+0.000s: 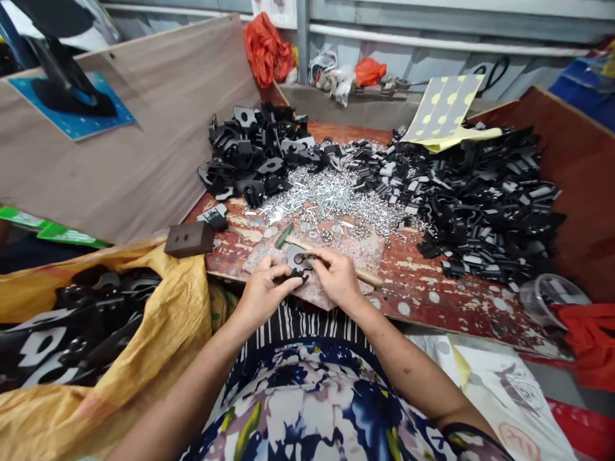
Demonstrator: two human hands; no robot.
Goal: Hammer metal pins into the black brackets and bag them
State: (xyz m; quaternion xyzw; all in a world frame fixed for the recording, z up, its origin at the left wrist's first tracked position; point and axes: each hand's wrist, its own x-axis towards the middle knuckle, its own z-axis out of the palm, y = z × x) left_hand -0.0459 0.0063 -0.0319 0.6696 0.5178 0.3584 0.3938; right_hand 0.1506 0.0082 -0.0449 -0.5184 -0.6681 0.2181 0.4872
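My left hand (263,289) pinches a small black part (298,275) between thumb and fingers, low over a speckled slab (327,296) at the front edge of the workbench. Beside it, the fingers of my right hand (340,279) are closed on another small black part (302,258), close to the first one. Just beyond lies a grey flat piece (293,251). A hammer with a green head (283,237) rests across the slab, its wooden handle (369,276) passing behind my right hand. My fingers partly hide both black parts.
Shiny metal pins (331,192) are heaped mid-bench, between piles of black bent parts at left (259,153) and right (485,198). A brown block (189,239) sits at the left edge, near a yellow sack (187,301) of black parts. A clear tub (552,298) stands right.
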